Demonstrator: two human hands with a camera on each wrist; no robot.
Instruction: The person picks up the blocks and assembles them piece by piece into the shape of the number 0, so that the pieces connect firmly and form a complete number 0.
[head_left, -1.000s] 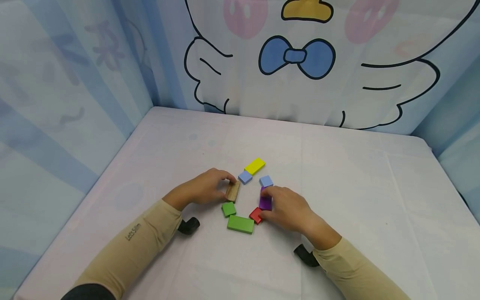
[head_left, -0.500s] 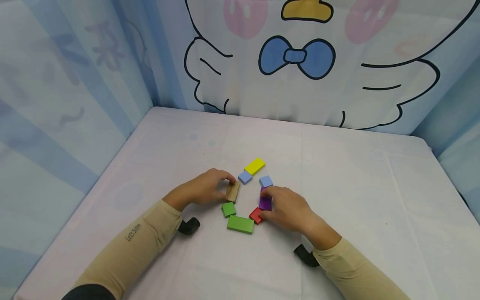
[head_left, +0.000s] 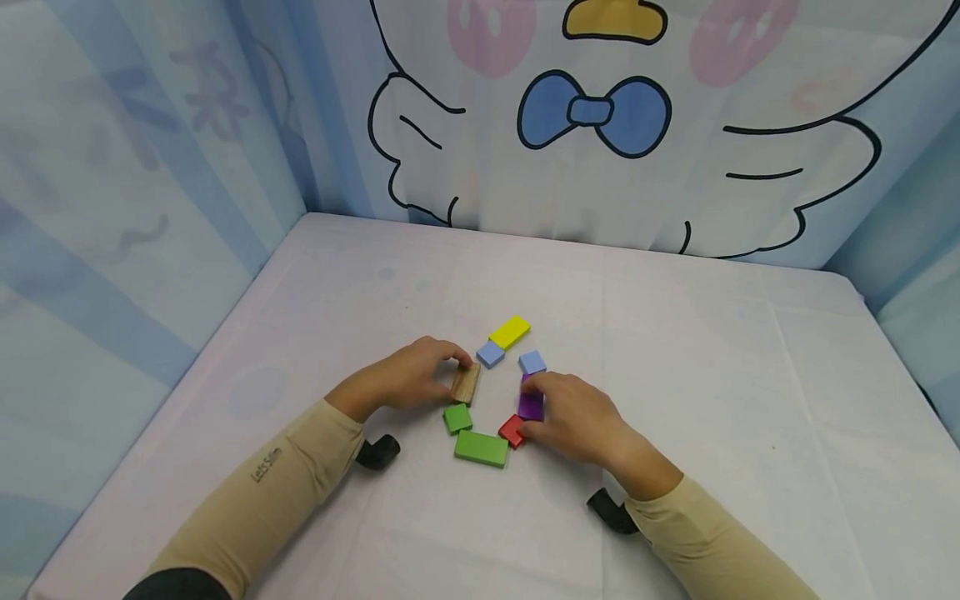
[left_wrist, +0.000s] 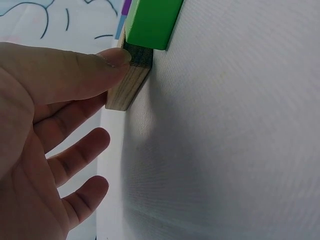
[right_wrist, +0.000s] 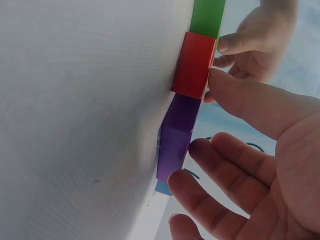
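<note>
My left hand [head_left: 417, 372] pinches a bare wooden block [head_left: 466, 383] end to end between thumb and index finger, the block resting on the table. In the left wrist view, the other fingers [left_wrist: 82, 155] hang loosely off it. Across the ring of blocks, my right hand [head_left: 576, 417] has its thumb at a small red block [head_left: 512, 431] and fingertips at a purple block [head_left: 532, 407]; these fingers are loosely bent in the right wrist view. A small green block [head_left: 457, 418] and a longer green block [head_left: 482, 448] complete the near side.
At the far side lie a yellow block [head_left: 510, 332], a light blue block [head_left: 491, 354] touching it, and another light blue block [head_left: 532, 362] against the purple one. A white cloth covers the table [head_left: 712, 358]. A printed curtain [head_left: 570, 192] stands behind.
</note>
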